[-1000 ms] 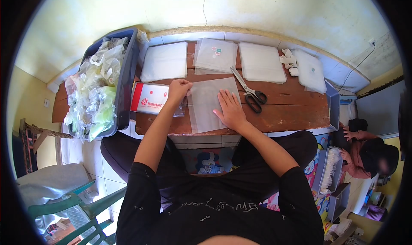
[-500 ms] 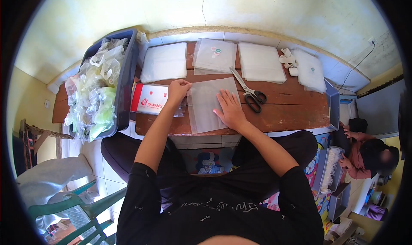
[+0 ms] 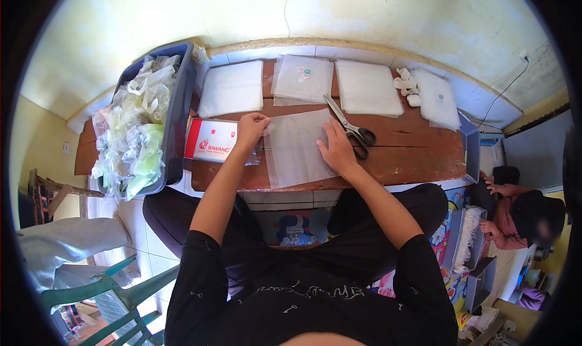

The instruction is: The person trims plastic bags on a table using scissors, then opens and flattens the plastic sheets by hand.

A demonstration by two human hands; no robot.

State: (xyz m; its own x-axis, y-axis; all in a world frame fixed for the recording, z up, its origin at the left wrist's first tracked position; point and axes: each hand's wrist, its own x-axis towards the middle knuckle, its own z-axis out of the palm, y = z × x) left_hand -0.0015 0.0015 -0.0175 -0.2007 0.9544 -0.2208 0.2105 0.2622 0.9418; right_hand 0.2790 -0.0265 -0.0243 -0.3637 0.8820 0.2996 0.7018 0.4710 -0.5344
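Flat on the wooden table (image 3: 418, 155) lies a clear plastic sheet or bag (image 3: 295, 152). My left hand (image 3: 253, 127) pinches its upper left edge. At the right edge of the plastic, my right hand (image 3: 337, 147) rests with fingers apart, holding nothing. Black-handled scissors (image 3: 357, 134) lie just beyond my right hand, their blades pointing away. A red and white packet (image 3: 209, 141) is beside my left wrist, partly covered by the forearm.
Along the back are plastic stacks (image 3: 231, 88) (image 3: 370, 88), another with small stickers (image 3: 303, 79), and white rolls (image 3: 407, 88). A bin (image 3: 189, 73) of bags stands left. At the right, a person (image 3: 515, 218) sits by a grey tray (image 3: 450, 249).
My right hand has slid right across the plastic, from its middle to its right edge near the scissors. My left hand stays at the upper left edge.
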